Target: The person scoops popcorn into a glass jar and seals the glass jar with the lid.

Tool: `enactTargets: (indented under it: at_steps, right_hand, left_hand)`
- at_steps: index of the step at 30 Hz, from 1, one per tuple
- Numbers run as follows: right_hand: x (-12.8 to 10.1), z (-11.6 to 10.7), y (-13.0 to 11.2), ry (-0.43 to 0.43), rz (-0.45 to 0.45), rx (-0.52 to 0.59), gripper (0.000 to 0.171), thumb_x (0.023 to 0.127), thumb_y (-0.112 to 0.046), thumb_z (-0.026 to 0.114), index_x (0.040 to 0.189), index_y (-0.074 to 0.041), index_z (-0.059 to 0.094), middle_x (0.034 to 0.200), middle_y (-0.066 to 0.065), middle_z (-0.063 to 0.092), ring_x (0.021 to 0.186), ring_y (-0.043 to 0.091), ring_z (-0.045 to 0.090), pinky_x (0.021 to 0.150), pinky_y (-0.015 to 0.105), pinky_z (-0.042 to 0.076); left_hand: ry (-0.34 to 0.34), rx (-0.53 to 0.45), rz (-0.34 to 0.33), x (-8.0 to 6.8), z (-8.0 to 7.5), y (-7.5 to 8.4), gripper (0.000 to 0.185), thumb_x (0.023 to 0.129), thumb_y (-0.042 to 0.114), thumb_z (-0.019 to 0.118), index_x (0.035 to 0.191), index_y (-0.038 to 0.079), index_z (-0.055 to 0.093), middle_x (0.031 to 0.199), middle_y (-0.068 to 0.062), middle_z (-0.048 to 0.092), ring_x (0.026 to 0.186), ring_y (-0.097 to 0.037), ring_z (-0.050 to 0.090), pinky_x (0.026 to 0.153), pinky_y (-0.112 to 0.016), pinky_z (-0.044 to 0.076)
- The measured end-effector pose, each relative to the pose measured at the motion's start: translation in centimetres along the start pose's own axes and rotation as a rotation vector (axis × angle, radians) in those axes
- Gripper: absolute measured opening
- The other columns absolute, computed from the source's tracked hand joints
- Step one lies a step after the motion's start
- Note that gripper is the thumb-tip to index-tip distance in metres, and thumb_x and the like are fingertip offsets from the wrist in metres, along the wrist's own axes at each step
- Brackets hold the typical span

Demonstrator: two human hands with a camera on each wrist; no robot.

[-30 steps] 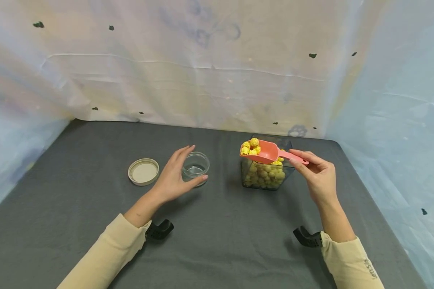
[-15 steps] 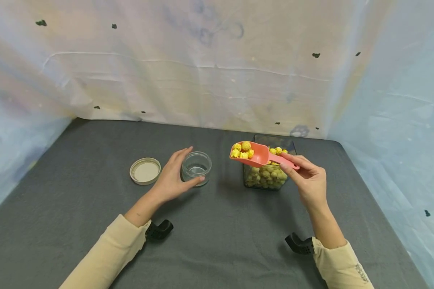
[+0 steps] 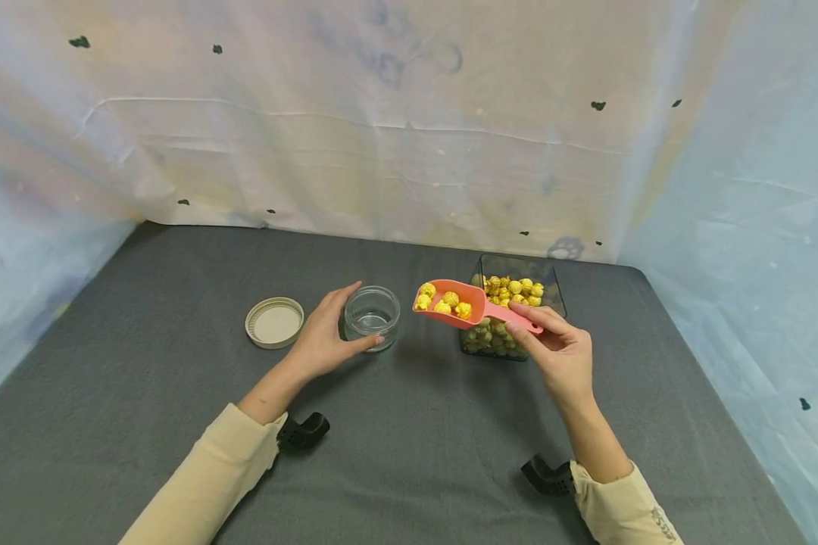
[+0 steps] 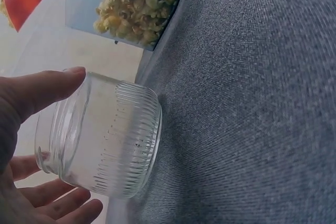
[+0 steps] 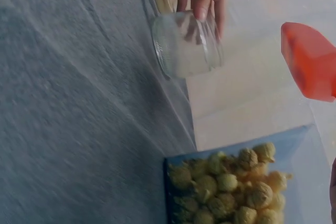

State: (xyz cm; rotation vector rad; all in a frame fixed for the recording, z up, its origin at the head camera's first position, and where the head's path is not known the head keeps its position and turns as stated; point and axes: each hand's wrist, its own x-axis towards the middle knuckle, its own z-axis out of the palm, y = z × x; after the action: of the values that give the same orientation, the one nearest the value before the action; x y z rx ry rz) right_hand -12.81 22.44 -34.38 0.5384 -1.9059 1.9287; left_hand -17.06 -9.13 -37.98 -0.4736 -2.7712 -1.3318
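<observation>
In the head view, a scoop (image 3: 476, 304) is held by its handle, pinched between the thumb and fingers of the right hand (image 3: 560, 354); its bowl is pointed leftward, between a glass jar (image 3: 371, 312) and a container (image 3: 518, 266). The jar is partly encircled by the left hand (image 3: 322, 341), whose fingers and thumb are spread wide in a C; whether it is touched cannot be told. The lid (image 3: 275, 324) is seen lying left of that hand. The scoop is coloured coral pink and loaded with yellow popcorn balls (image 3: 450, 301); the container is dark-tinted, see-through and partly filled with more.

In the left wrist view, the jar is flanked by thumb and fingers; ribs are moulded round its clear lower wall.

In the right wrist view, the scoop is shown only in part, blurred red-orange, apart from the jar.
</observation>
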Motion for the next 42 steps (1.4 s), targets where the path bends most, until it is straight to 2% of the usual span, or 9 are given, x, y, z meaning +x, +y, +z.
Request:
enactTargets:
  at_steps: [5,12,20,24,34,42]
  right_hand:
    - [-0.5,0.7,0.4,-0.003,0.014,-0.043,0.03,0.082,0.01,0.068,0.108,0.022,0.061,0.101,-0.002,0.07,0.082,0.007,0.059,0.068,0.014,0.051]
    - [-0.9,1.3,0.8,0.008,0.042,-0.064,0.03,0.082,0.01,0.068,0.11,0.019,0.062,0.104,0.0,0.07,0.084,0.008,0.06,0.067,0.015,0.051]
    - [-1.3,1.8,1.3,0.041,0.033,-0.096,0.03,0.082,0.01,0.069,0.11,0.017,0.064,0.104,-0.001,0.071,0.092,0.01,0.061,0.072,0.015,0.052]
    - [-1.5,2.1,1.6,0.042,0.038,-0.094,0.03,0.082,0.009,0.069,0.11,0.018,0.063,0.106,-0.003,0.071,0.096,0.01,0.061,0.075,0.015,0.052]
    - [-1.7,3.1,2.0,0.047,0.047,-0.161,0.028,0.081,0.009,0.07,0.109,0.011,0.068,0.1,-0.002,0.07,0.078,0.008,0.056,0.063,0.014,0.048]
    - [-1.5,3.9,2.1,0.049,0.088,-0.17,0.028,0.08,0.008,0.071,0.108,0.008,0.07,0.096,-0.001,0.068,0.077,0.009,0.056,0.064,0.015,0.05]
  left_hand:
    - [0.011,-0.014,-0.001,0.0,0.0,-0.3,0.089,0.077,0.03,0.08,0.149,0.007,0.032,0.145,-0.021,0.038,0.123,-0.04,0.047,0.097,-0.056,0.041]
    - [0.009,-0.065,-0.029,0.0,0.2,-0.6,0.088,0.077,0.028,0.081,0.149,0.009,0.033,0.142,-0.018,0.043,0.117,-0.038,0.052,0.094,-0.052,0.045]
    - [-0.012,-0.18,-0.025,0.1,0.5,-0.6,0.087,0.079,0.019,0.08,0.149,0.006,0.03,0.14,-0.02,0.046,0.129,-0.036,0.046,0.102,-0.053,0.042]
    - [-0.015,-0.202,-0.019,0.1,0.6,-0.6,0.086,0.08,0.017,0.08,0.148,0.006,0.03,0.141,-0.021,0.045,0.128,-0.038,0.047,0.1,-0.054,0.043]
    - [-0.022,-0.204,-0.04,0.2,0.5,-0.5,0.086,0.079,0.019,0.08,0.148,0.007,0.03,0.143,-0.02,0.042,0.127,-0.039,0.048,0.098,-0.052,0.045]
    - [-0.025,-0.197,-0.052,0.3,0.5,-0.6,0.087,0.079,0.019,0.08,0.149,0.008,0.03,0.145,-0.019,0.04,0.128,-0.039,0.046,0.098,-0.051,0.046]
